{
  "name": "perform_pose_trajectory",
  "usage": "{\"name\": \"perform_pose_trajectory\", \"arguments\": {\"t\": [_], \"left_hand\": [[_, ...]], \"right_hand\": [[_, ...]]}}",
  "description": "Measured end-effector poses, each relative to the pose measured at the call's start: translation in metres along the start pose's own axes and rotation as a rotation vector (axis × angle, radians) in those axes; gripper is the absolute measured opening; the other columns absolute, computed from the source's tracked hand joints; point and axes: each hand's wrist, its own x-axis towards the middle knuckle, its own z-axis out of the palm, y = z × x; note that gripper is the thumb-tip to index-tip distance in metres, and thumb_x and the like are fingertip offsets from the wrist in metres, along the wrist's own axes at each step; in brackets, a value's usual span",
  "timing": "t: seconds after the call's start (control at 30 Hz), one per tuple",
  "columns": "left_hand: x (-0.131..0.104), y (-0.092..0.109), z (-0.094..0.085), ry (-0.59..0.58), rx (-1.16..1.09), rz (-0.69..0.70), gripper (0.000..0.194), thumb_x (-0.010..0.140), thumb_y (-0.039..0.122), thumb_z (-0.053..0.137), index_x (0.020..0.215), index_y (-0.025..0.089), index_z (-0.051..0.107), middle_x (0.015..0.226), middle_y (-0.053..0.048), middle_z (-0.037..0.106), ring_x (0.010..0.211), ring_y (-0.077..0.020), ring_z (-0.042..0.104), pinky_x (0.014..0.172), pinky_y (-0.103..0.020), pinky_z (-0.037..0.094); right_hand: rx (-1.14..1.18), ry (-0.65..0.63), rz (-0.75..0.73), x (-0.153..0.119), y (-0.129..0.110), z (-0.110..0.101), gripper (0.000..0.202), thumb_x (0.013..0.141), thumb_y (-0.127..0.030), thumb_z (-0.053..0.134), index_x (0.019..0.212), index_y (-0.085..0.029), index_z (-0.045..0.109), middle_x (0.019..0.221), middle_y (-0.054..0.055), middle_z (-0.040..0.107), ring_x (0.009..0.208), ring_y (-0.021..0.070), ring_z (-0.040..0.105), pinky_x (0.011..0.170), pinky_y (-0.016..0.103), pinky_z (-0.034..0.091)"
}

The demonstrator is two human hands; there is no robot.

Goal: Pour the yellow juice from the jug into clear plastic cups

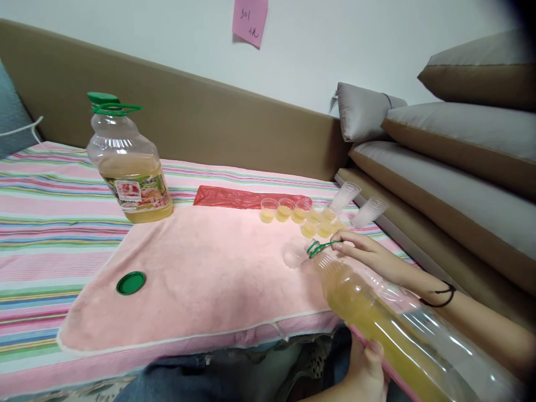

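Note:
A large clear plastic bottle [368, 312] of yellow liquid lies tilted across the right side, its open mouth low and pointing left. My right hand [352, 245] grips the green ring handle at the bottle's neck. Lower down, my left hand [364, 363] holds the bottle's body from beneath. Just beyond the mouth is a clear plastic cup [293, 254]; whether liquid is flowing into it I cannot tell. Several small cups [283, 212] with a little yellow liquid stand close together behind it. A green bottle cap [131, 283] lies on the pink cloth [201, 268].
Another bottle [134, 190], capped in green and partly full, stands at the left. Behind the cups lies a red plastic bag [230, 198]. Two stacks of clear cups [345, 195] lean at the right, near piled grey-brown cushions [439, 173]. A brown backboard [201, 123] runs behind.

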Motion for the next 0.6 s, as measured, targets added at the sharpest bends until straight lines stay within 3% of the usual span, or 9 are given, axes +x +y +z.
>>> {"name": "perform_pose_trajectory", "arguments": {"t": [0.43,0.6], "left_hand": [[-0.0032,0.0022,0.0055,-0.053,0.027,0.002,0.099,0.036,0.071,0.081,0.120,0.023,0.059,0.122,-0.015,0.063,0.123,-0.0425,0.051,0.107,-0.053,0.038],[-0.0036,0.0026,0.0056,-0.051,0.021,-0.012,0.102,0.033,0.072,0.081,0.120,0.023,0.059,0.122,-0.017,0.063,0.125,-0.0427,0.049,0.106,-0.053,0.039]], "right_hand": [[-0.022,0.016,0.019,-0.0018,-0.0046,-0.0019,0.038,0.089,-0.058,0.046,0.084,-0.022,0.059,0.084,0.002,0.058,0.084,0.0212,0.055,0.078,0.035,0.043],[-0.023,0.031,0.019,-0.0032,-0.0053,-0.0022,0.040,0.089,-0.060,0.046,0.085,-0.023,0.059,0.091,0.004,0.060,0.092,0.0233,0.055,0.081,0.036,0.043]]}}
